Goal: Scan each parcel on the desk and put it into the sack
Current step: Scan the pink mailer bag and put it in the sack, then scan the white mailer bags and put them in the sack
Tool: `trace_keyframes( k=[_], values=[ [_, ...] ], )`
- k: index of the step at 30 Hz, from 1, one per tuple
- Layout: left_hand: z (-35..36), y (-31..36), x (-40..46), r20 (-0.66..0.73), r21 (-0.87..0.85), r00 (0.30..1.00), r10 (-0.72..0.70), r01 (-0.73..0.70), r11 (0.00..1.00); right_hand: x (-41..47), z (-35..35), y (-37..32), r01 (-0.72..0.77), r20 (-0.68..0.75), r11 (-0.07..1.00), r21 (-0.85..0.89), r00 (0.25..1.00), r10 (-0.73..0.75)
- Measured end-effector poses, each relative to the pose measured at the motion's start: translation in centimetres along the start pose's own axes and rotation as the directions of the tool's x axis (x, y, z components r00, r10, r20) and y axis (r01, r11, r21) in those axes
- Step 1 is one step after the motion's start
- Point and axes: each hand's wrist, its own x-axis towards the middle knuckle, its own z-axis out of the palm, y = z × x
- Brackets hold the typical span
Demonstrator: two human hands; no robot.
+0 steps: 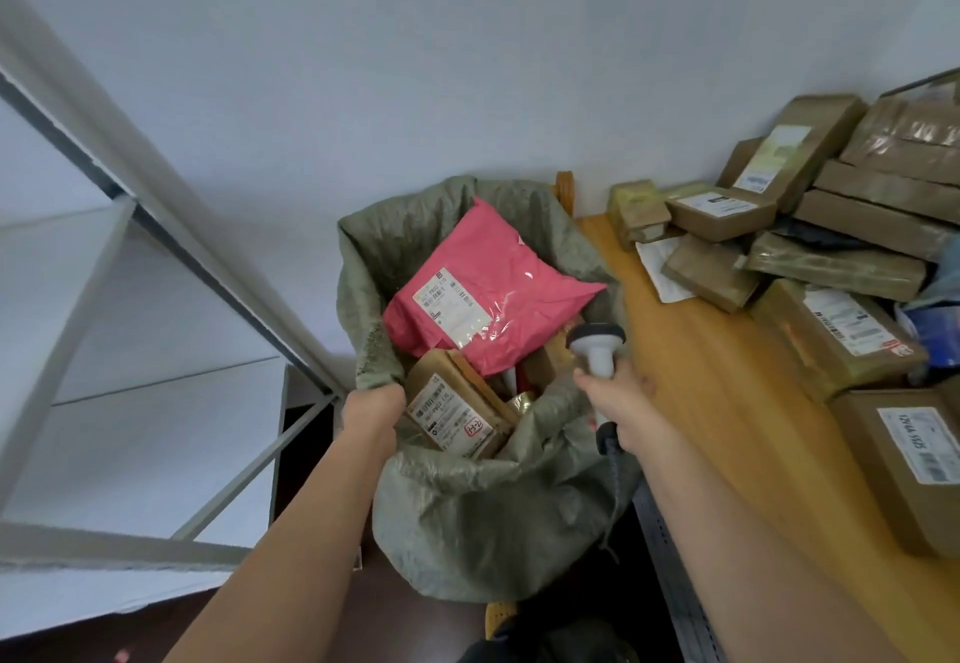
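A grey-green woven sack (488, 512) stands open beside the wooden desk (727, 402). Inside it lie a pink mailer bag (514, 267) with a white label and a brown box (457, 413) with a barcode label. My left hand (374, 408) reaches into the sack's left rim next to the brown box; its fingers are hidden inside. My right hand (623, 408) grips the handle of a white barcode scanner (597, 350) over the sack's right edge. Several brown parcels (841, 340) are piled on the desk at the right.
A grey metal shelf frame (156, 226) slants across the left, with a white shelf board (130, 402) under it. A white wall is behind. A loose paper slip (657, 262) lies on the desk near the parcels. The floor below is dark.
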Motion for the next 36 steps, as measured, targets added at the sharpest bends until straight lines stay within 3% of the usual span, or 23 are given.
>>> trace_keyframes(
  k=[1,4,8,11,14,17,19,20,22,25,28,30,33,36],
  values=[
    [0.2,0.1,0.0,0.001,0.015,0.999,-0.034,0.034,0.999,0.3,0.1,0.6,-0.026,0.020,1.000,0.013,0.999,0.026],
    [1.2,0.4,0.5,0.070,0.039,0.994,-0.085,0.083,0.996,1.0,1.1,1.7,-0.087,0.053,0.960,0.266,0.996,0.075],
    [1.7,0.6,-1.1,0.176,0.076,0.982,-0.076,0.064,0.995,0.8,1.6,1.8,-0.124,-0.103,0.947,0.296,0.982,0.161],
    [1.7,1.0,-1.0,0.199,0.088,0.978,-0.062,0.045,0.995,0.5,0.5,0.6,-0.097,-0.100,0.905,0.414,0.983,0.151],
    [2.1,1.5,-0.4,0.226,0.093,0.971,-0.079,0.059,0.994,-1.3,-2.9,-3.1,0.064,-0.114,0.805,0.589,0.993,0.004],
    [3.3,2.4,0.0,0.246,0.024,0.966,-0.079,0.075,0.997,-4.3,-6.7,-7.3,0.286,-0.175,0.537,0.793,0.953,-0.248],
    [4.7,2.8,1.0,0.250,-0.024,0.967,-0.045,0.053,0.998,-5.7,-8.2,-8.4,0.363,-0.212,0.454,0.814,0.912,-0.350],
    [5.4,2.9,1.3,0.234,-0.016,0.972,-0.013,0.017,1.000,-5.8,-8.6,-8.3,0.384,-0.221,0.492,0.781,0.908,-0.357],
    [7.1,2.6,2.6,0.173,0.022,0.982,0.076,-0.081,0.996,-5.2,-9.2,-7.2,0.364,-0.227,0.669,0.649,0.931,-0.286],
    [7.5,3.7,-0.3,0.008,0.307,0.992,0.124,-0.120,0.944,-4.2,-9.6,-3.5,0.139,-0.221,0.850,0.507,0.975,-0.028],
    [8.5,4.5,-2.9,-0.042,0.511,0.988,0.151,-0.109,0.853,-3.8,-10.2,1.2,-0.069,-0.168,0.870,0.488,0.971,0.171],
    [10.3,4.3,-3.4,-0.029,0.576,0.954,0.298,-0.228,0.785,-3.9,-11.0,3.6,-0.160,-0.140,0.861,0.482,0.956,0.257],
    [13.9,3.7,-4.8,0.139,0.604,0.860,0.492,-0.467,0.646,-4.5,-13.2,5.6,-0.208,-0.158,0.871,0.445,0.939,0.305],
    [17.8,3.0,-8.2,0.290,0.553,0.819,0.495,-0.566,0.612,-5.0,-16.9,6.6,-0.169,-0.214,0.846,0.506,0.925,0.313]
  ],
)
